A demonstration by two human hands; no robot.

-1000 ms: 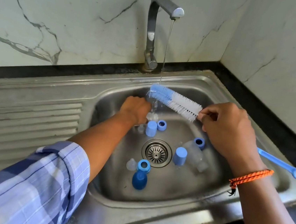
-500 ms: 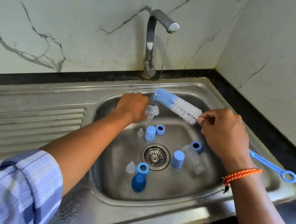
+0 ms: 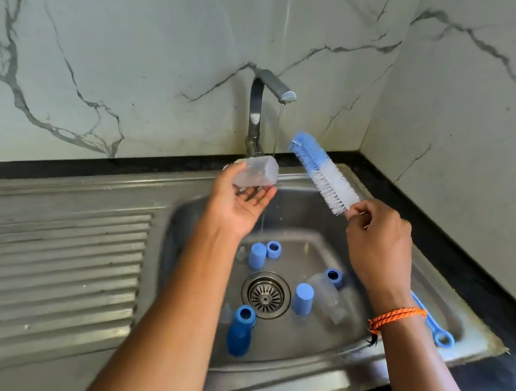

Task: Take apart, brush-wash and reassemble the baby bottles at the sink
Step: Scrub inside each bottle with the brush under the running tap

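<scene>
The left hand [image 3: 239, 204] holds a clear bottle [image 3: 256, 172] on its side under the tap's [image 3: 269, 94] thin stream. Just right of it, the right hand [image 3: 378, 246] pinches the brush [image 3: 322, 173] below its bristles, tip tilted toward the bottle, above the sink [image 3: 294, 387].

The right hand [image 3: 379, 240] hid the brush [image 3: 324, 173] handle's middle; small clear parts near the sink [image 3: 311, 369] drain blurred; both forearms ran off the bottom edge.

Clear bottle and brush held up over the sink

The left hand [image 3: 240, 203] holds a clear bottle [image 3: 257, 173] under the tap [image 3: 267, 113]; the right hand [image 3: 379, 240] pinches the bottle brush [image 3: 322, 173].
</scene>
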